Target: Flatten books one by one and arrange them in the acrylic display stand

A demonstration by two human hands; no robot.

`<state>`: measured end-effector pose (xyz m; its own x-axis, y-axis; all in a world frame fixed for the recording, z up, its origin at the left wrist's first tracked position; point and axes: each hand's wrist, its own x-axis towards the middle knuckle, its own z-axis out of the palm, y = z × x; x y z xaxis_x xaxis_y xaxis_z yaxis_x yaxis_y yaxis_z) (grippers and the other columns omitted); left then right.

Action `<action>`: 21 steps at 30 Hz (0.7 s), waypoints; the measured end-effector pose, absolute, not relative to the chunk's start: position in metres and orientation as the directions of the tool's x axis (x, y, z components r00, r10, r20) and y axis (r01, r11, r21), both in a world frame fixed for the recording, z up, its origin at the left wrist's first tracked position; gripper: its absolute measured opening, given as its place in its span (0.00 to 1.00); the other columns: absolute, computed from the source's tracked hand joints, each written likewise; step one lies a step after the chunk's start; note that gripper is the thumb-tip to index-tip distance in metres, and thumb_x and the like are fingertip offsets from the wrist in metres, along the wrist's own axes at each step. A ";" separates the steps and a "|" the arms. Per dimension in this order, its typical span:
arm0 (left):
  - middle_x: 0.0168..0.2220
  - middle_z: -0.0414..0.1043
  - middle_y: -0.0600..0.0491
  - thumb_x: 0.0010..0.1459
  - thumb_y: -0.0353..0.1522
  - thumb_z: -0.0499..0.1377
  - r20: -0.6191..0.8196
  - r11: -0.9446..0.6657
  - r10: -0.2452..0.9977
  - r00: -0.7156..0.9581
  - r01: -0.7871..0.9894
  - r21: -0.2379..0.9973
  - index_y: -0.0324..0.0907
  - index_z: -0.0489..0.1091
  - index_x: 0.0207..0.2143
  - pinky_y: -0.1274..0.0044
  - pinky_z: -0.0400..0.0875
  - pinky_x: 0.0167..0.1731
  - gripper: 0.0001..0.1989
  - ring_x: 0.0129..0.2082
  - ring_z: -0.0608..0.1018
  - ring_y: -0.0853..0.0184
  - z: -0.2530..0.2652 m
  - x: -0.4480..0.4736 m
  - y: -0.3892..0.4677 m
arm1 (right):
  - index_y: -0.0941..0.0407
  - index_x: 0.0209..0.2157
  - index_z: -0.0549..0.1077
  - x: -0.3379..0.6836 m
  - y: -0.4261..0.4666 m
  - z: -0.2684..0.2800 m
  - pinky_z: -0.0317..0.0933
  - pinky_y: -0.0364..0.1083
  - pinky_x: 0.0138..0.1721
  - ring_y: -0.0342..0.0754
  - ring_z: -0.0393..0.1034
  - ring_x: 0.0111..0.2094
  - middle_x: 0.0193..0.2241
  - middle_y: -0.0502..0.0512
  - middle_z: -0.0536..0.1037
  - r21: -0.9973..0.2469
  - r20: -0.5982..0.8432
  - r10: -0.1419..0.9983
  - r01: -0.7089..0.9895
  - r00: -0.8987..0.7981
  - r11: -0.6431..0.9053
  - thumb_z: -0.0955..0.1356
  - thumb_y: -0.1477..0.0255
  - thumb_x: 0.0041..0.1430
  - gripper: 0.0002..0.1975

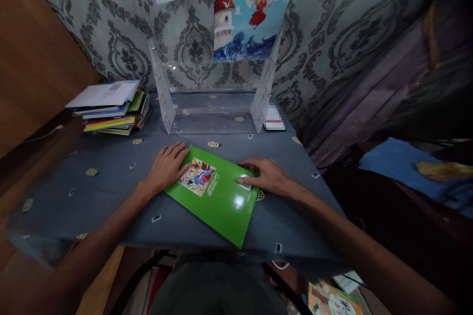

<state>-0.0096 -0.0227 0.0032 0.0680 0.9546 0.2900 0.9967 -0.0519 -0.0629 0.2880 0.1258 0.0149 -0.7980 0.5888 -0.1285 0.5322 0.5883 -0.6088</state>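
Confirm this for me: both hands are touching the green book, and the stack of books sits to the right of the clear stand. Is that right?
Not quite. The head view shows the stack of books to the left of the clear stand. The left hand and right hand are indeed both touching the green book.
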 end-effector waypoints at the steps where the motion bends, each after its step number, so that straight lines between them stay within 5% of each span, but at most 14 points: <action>1: 0.60 0.71 0.38 0.69 0.41 0.51 0.299 -0.066 0.950 0.090 0.994 -0.091 0.38 0.70 0.56 0.56 0.64 0.60 0.22 0.62 0.70 0.51 0.004 -0.009 -0.022 | 0.58 0.46 0.77 0.287 0.125 0.018 0.60 0.46 0.32 0.51 0.71 0.32 0.31 0.54 0.78 -0.604 -0.168 0.579 0.548 -0.798 0.580 0.71 0.50 0.54 0.28; 7: 0.57 0.74 0.39 0.70 0.35 0.50 0.357 -0.052 0.928 0.111 0.984 -0.169 0.39 0.73 0.52 0.56 0.65 0.59 0.17 0.59 0.73 0.51 0.001 0.005 -0.027 | 0.54 0.26 0.67 0.281 0.127 0.021 0.48 0.44 0.25 0.44 0.61 0.24 0.20 0.46 0.68 -0.590 -0.267 0.532 0.573 -0.804 0.569 0.70 0.48 0.50 0.23; 16: 0.68 0.59 0.44 0.68 0.49 0.50 0.238 -0.273 0.938 0.251 0.960 0.066 0.45 0.59 0.66 0.54 0.53 0.68 0.30 0.70 0.58 0.53 -0.012 0.086 -0.057 | 0.53 0.24 0.65 0.280 0.129 0.023 0.49 0.44 0.26 0.44 0.61 0.24 0.20 0.46 0.67 -0.614 -0.256 0.532 0.561 -0.807 0.555 0.71 0.46 0.48 0.24; 21: 0.67 0.61 0.44 0.70 0.48 0.48 0.242 -0.324 0.924 0.297 0.943 0.079 0.44 0.60 0.65 0.53 0.50 0.68 0.28 0.70 0.60 0.54 -0.009 0.097 -0.058 | 0.54 0.26 0.66 0.279 0.129 0.023 0.48 0.43 0.24 0.44 0.60 0.23 0.20 0.45 0.67 -0.652 -0.272 0.518 0.551 -0.811 0.520 0.71 0.48 0.49 0.23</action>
